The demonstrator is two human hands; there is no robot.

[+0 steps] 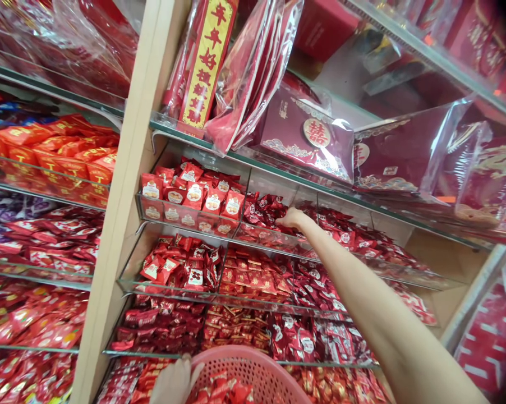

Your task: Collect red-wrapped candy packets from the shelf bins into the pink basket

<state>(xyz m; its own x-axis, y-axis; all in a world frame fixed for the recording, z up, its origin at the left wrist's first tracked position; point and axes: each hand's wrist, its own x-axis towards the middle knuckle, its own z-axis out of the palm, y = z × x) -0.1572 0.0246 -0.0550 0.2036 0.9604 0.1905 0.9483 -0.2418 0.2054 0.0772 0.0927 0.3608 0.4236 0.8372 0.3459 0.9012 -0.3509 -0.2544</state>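
Note:
At the bottom, my left hand (174, 381) grips the rim of a pink perforated plastic basket (240, 354), fingers over its left side. Red wrapped sweets (223, 390) lie inside the basket. My right arm stretches up to the shelf, and my right hand (293, 217) is among dark red wrapped sweets (263, 210) in an upper compartment. Its fingers look bent and drawn together at the packets; what is between them is too small to make out. Just left of that compartment sit red packets with white labels (194, 193).
Glass shelves with clear front lips (185, 219) hold more wrapped sweets in divided compartments. A pale wooden upright (114, 224) separates the left shelves with orange-red packets (63, 148). Above hang a glass shelf edge (253, 160) and maroon gift bags (307, 134) in plastic.

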